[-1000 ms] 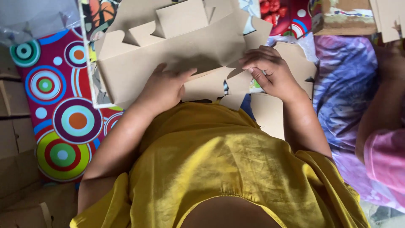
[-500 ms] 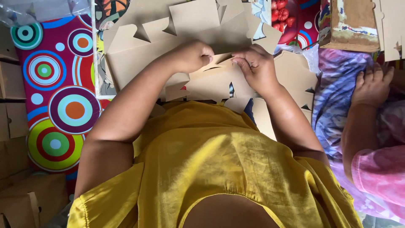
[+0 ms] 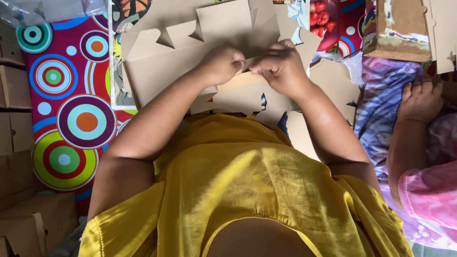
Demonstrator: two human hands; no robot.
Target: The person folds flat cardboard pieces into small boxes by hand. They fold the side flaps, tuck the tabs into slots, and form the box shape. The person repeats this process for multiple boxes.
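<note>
While both fists meet at the middle of the view, the left hand (image 3: 223,64) and the right hand (image 3: 281,66) each have their grip pinched on an edge of the flat brown cardboard cutout (image 3: 200,52). The cutout lies over a mat with bright circles (image 3: 66,119), just ahead of the yellow shirt (image 3: 247,190). Another person's hand (image 3: 421,100) rests on purple cloth (image 3: 376,109) to the right.
</note>
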